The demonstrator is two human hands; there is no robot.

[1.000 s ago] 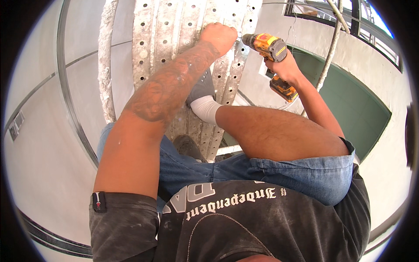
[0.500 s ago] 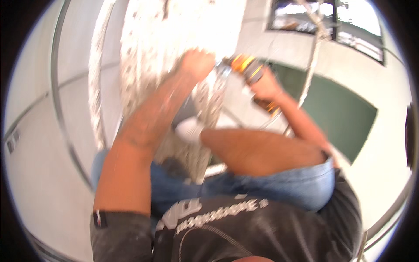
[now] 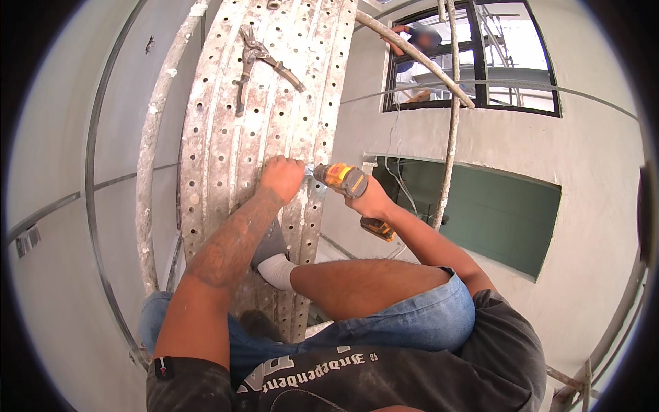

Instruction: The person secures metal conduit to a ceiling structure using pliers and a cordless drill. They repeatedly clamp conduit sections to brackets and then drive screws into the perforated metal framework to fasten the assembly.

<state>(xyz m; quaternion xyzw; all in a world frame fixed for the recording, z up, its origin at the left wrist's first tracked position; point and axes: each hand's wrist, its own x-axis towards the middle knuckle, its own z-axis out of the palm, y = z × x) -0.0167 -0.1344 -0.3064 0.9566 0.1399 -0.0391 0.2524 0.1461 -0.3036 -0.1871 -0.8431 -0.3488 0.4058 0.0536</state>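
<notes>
My right hand (image 3: 371,199) grips a yellow and black cordless drill (image 3: 336,177) by its handle, with the nose pointing left. The battery shows below the hand. My left hand (image 3: 283,177) is closed, fingers curled, just left of the drill's tip. A small pale piece, too small to name, shows between the left fingers and the drill nose. Both hands are over the right part of a perforated metal scaffold plank (image 3: 220,147), spattered with pale paint. Farther along the plank lies a pair of tin snips (image 3: 255,51), handles spread apart.
My shoe (image 3: 271,244) rests on the plank. Paint-spattered scaffold poles (image 3: 156,137) stand to the left, and a diagonal pole (image 3: 415,58) crosses at the far right. Beyond are a green panel (image 3: 501,213), hanging wires (image 3: 398,161), and a window frame (image 3: 480,69) with another person (image 3: 419,58) behind it.
The view has shifted and sharpened, so the snips and the person at the window now show clearly. Both hands sit lower in the picture, still close together, the drill still in my right hand.
</notes>
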